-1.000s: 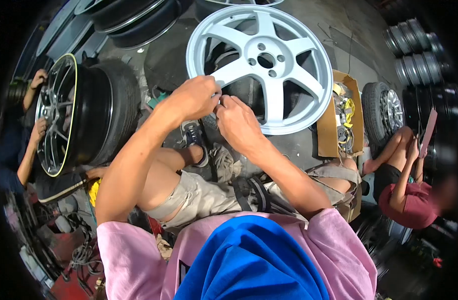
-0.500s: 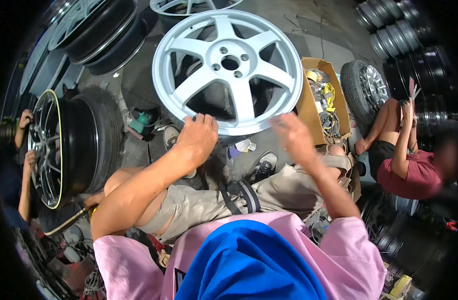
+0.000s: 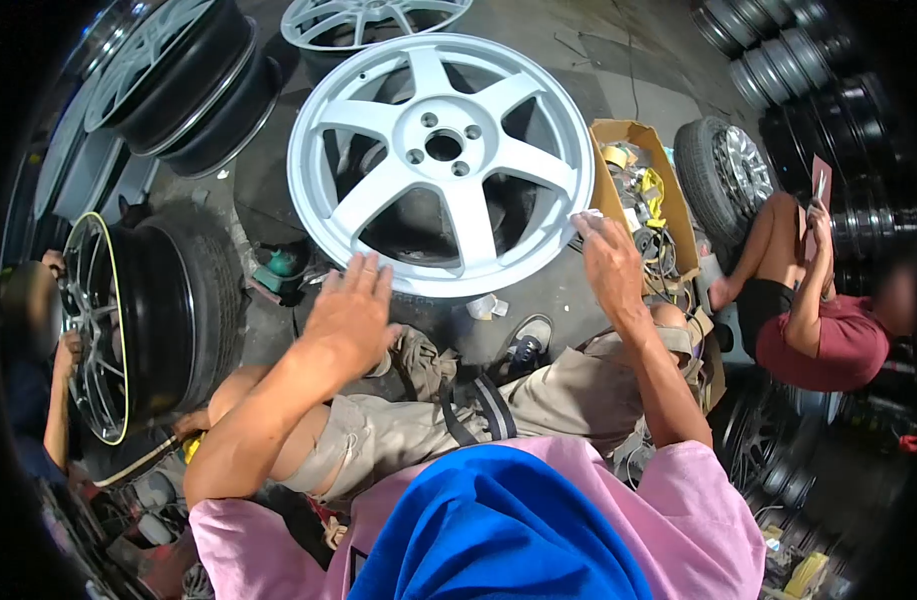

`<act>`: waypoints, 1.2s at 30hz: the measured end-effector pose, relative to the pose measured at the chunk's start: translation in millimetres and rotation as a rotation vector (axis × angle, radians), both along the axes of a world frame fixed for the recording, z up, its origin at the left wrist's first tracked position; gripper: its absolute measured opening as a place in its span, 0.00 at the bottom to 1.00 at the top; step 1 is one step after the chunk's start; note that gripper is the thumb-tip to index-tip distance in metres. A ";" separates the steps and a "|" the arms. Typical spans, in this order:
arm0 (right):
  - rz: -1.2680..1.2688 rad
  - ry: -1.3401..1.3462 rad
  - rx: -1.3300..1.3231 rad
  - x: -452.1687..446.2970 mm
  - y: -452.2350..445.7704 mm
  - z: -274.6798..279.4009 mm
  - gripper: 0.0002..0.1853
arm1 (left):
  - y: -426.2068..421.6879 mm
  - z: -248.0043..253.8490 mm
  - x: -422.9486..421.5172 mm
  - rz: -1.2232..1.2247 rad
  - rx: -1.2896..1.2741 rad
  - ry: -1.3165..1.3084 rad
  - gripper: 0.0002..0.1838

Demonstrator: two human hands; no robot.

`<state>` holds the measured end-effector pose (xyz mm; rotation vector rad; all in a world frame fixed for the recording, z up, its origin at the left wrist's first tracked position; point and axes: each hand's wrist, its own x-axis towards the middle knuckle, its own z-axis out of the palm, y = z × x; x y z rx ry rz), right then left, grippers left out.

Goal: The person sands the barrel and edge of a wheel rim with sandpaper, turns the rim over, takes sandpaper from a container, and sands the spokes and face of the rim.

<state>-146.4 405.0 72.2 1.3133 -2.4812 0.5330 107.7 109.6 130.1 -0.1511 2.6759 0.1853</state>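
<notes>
A pale blue-white six-spoke wheel rim [image 3: 468, 225] lies face up in front of my knees. My left hand [image 3: 350, 318] is at its near left edge, fingers spread and nothing held, the fingertips reaching the lip. At the rim's right edge is my right hand [image 3: 612, 265], its fingers bent over a small whitish piece [image 3: 585, 214] that touches the lip. Most of that piece is hidden by the fingers.
A cardboard box [image 3: 606, 190] of tape and tools stands right of the rim. Beyond it are a tyre [image 3: 705, 178] and a seated co-worker [image 3: 823, 340]. Another person handles a yellow-edged wheel [image 3: 100, 320] at left. A green tool [image 3: 281, 266] lies nearby.
My hands were together over the rim's near left, then separated. The left hand has spread at the near edge, and the right has moved to the right edge. The rim now appears further left in view.
</notes>
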 end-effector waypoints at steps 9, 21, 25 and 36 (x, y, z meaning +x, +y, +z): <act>-0.193 -0.307 -0.266 -130.2 -55.5 6.0 0.11 | -127.7 14.2 -17.9 0.434 0.250 0.378 0.18; -0.096 -0.760 -0.183 -90.8 -120.4 -20.3 0.23 | -151.1 -67.9 -51.0 1.121 0.826 0.123 0.27; -0.103 -0.932 -0.108 -77.8 -117.3 -19.3 0.25 | -177.9 -63.7 -62.2 1.063 0.671 0.128 0.22; -0.004 -0.878 0.004 -57.8 -105.3 20.0 0.26 | -263.4 -103.2 -132.6 0.802 0.215 0.635 0.24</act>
